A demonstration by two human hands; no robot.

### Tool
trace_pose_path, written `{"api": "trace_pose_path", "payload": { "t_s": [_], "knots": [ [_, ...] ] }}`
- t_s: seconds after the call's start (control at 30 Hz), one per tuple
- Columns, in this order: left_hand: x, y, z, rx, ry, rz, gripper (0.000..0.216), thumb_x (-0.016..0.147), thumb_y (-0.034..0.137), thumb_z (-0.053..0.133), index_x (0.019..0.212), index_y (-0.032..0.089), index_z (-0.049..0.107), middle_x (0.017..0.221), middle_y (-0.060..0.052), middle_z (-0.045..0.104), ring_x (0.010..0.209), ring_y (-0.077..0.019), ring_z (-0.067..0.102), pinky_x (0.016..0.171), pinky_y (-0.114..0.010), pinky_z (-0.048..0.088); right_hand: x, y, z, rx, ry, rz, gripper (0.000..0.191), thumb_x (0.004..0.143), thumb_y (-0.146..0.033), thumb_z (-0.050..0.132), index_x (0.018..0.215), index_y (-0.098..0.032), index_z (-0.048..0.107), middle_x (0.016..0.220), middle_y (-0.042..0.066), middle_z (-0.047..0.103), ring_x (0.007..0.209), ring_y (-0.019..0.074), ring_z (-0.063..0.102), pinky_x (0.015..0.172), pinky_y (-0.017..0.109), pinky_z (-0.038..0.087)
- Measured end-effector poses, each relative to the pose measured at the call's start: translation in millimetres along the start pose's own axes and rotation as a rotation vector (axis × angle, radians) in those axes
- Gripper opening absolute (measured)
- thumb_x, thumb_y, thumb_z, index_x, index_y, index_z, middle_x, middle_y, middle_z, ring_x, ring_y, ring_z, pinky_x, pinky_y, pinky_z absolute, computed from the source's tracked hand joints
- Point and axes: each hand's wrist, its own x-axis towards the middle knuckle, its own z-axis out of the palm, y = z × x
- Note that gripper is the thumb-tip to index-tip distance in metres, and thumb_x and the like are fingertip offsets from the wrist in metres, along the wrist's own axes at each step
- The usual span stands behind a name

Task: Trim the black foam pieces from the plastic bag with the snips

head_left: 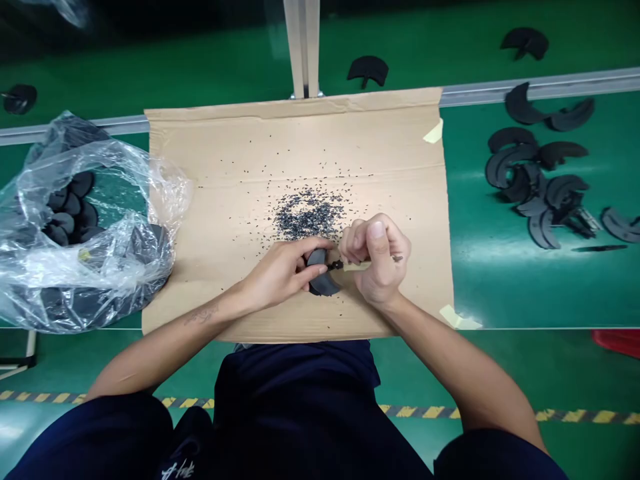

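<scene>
My left hand (pixel 280 273) is closed on a dark, curved plastic part (pixel 325 283), with thumb and fingers pinching it above the cardboard sheet (pixel 210 160). In my right hand (pixel 377 260), wrapped in a fist, is a slim tool with a pale yellowish handle (pixel 356 266). Its dark front end points left and meets the part's right edge near my left thumb. The exact kind of tool is too small to make out. Just beyond both hands, small black plastic scraps (pixel 310 217) lie heaped and scattered on the cardboard.
At left stands a clear plastic bag (pixel 30 213) holding several rounded dark parts (pixel 75 207). Curved black pieces (pixel 520 167) lie in a loose group on the green table (pixel 480 280) at right. A metal post (pixel 303 50) rises behind the cardboard, near another black piece (pixel 369 69).
</scene>
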Motion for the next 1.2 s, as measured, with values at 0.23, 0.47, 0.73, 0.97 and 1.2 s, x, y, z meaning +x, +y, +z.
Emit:
{"api": "trace_pose_path", "payload": {
  "t_s": [0.23, 0.47, 0.73, 0.97, 1.2],
  "knots": [
    [1, 0, 6, 0.099, 0.084, -0.031, 0.031, 0.091, 0.022, 0.061, 0.122, 0.02, 0.061, 0.066, 0.004, 0.063, 0.056, -0.0137, 0.064, 0.06, -0.024, 0.048, 0, 1, 0, 0.038, -0.005, -0.023, 0.04, 0.098, -0.044, 0.059, 0.067, -0.022, 0.049, 0.054, -0.008, 0.034, 0.044, 0.0064, 0.032, 0.045, 0.025, 0.028],
    [1, 3, 7, 0.273, 0.123, 0.014, 0.027, 0.091, 0.018, 0.059, 0.118, 0.02, 0.057, 0.072, 0.004, 0.062, 0.062, -0.0128, 0.061, 0.064, -0.024, 0.045, -1, 2, -1, 0.029, -0.017, -0.032, 0.04, 0.099, -0.044, 0.058, 0.067, -0.022, 0.049, 0.053, -0.008, 0.033, 0.045, 0.0066, 0.033, 0.046, 0.025, 0.029],
    [9, 6, 0, 0.33, 0.057, 0.09, 0.024, 0.09, 0.011, 0.06, 0.113, 0.019, 0.058, 0.078, 0.003, 0.065, 0.073, -0.0141, 0.066, 0.073, -0.025, 0.049, 0, 3, -1, -0.021, -0.018, -0.026, 0.042, 0.097, -0.049, 0.058, 0.068, -0.023, 0.046, 0.053, -0.009, 0.032, 0.044, 0.0069, 0.032, 0.046, 0.025, 0.03],
    [14, 13, -6, 0.507, -0.002, 0.124, 0.021, 0.09, 0.011, 0.06, 0.109, 0.018, 0.055, 0.082, 0.0, 0.067, 0.075, -0.0166, 0.066, 0.068, -0.026, 0.044, 1, 3, 1, -0.012, -0.025, -0.051, 0.042, 0.098, -0.048, 0.059, 0.067, -0.022, 0.045, 0.054, -0.009, 0.032, 0.044, 0.0062, 0.033, 0.046, 0.024, 0.031],
    [18, 14, -6, 0.592, -0.037, 0.158, 0.019, 0.091, 0.013, 0.057, 0.108, 0.018, 0.053, 0.09, -0.002, 0.07, 0.078, -0.0174, 0.066, 0.065, -0.027, 0.042, 3, 4, 1, 0.015, -0.022, -0.03, 0.042, 0.096, -0.05, 0.06, 0.069, -0.022, 0.046, 0.055, -0.009, 0.033, 0.045, 0.0061, 0.033, 0.045, 0.024, 0.03]
  ]
}}
